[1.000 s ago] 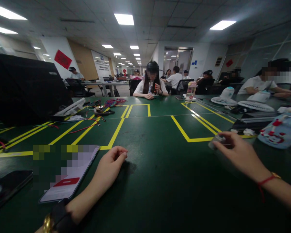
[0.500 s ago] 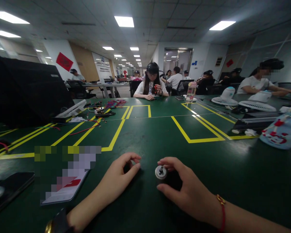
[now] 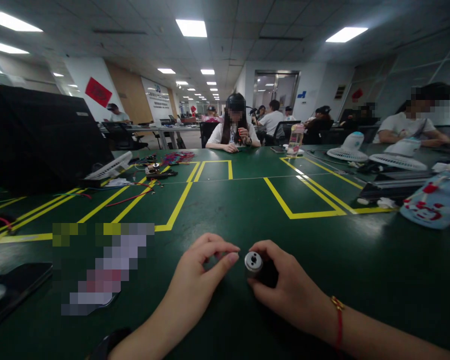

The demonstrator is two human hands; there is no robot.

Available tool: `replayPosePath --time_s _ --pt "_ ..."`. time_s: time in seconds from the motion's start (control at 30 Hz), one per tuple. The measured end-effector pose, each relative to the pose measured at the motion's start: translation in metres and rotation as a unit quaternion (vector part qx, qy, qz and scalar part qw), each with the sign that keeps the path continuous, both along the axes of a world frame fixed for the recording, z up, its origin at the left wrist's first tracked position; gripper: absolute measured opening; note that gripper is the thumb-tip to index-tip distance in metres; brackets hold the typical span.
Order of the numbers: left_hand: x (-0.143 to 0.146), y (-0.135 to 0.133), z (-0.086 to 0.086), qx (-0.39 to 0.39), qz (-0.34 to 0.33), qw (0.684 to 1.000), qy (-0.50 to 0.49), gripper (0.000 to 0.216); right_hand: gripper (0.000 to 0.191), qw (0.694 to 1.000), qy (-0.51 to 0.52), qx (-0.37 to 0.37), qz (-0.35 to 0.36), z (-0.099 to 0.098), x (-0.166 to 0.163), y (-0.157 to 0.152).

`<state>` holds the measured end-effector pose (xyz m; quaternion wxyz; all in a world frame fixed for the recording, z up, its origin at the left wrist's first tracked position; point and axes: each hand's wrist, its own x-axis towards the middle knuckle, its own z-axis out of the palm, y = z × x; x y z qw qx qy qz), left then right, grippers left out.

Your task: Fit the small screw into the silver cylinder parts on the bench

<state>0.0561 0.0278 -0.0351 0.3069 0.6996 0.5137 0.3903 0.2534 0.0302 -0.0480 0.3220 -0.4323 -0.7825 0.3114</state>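
Observation:
My right hand (image 3: 288,290) is closed around a small round metal part (image 3: 253,261), a short silver cylinder with a hole in its face, held just above the green table (image 3: 247,210). A red string bracelet sits on that wrist. My left hand (image 3: 204,270) rests on the table right beside the part, thumb and forefinger pinched together close to it. I cannot see anything between those fingertips.
A phone (image 3: 105,272) lies to the left of my left hand, with a darker device (image 3: 11,290) at the far left. Wires and small parts (image 3: 153,172) lie further back left. Small fans (image 3: 347,150) and a patterned pouch (image 3: 431,202) are at the right. Other people sit at the far side.
My right hand came in from the right with the metal part to the middle in front of me. My left hand slid right and pinched close to the part.

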Motion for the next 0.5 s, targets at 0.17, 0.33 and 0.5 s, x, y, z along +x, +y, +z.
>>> replayPosePath --time_s 0.17,0.33,0.5 --pt "0.001 0.001 -0.022 0.010 -0.035 0.983 0.181 0.012 0.032 1.000 -0.002 0.014 -0.013 -0.003 0.003 -0.002" --pt "-0.005 -0.004 -0.011 0.003 -0.043 0.985 0.169 0.025 0.029 0.998 0.012 0.017 -0.057 0.004 0.011 0.009" --pt "-0.026 -0.039 -0.001 0.044 -0.041 0.992 0.107 0.020 0.041 0.949 -0.085 0.056 -0.297 0.010 0.096 0.060"
